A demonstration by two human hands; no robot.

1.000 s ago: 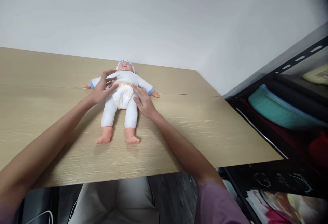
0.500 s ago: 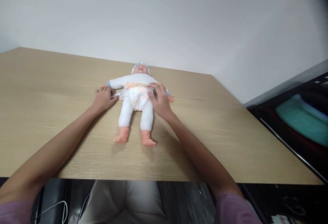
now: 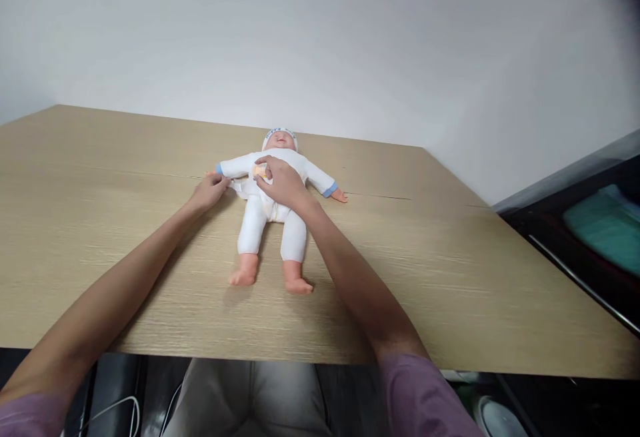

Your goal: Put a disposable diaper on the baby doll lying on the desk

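The doll (image 3: 250, 224) lies face up on the table (image 3: 450, 277); at the doll's hip the left hand (image 3: 210, 190) seems to pinch the diaper (image 3: 243, 188) by its side flap, while the right hand (image 3: 283, 181) lies over its belly, fingers curled, grip unclear.

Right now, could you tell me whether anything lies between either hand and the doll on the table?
Nothing visible does. The left hand touches the doll at its waist, and the right hand rests on its belly.
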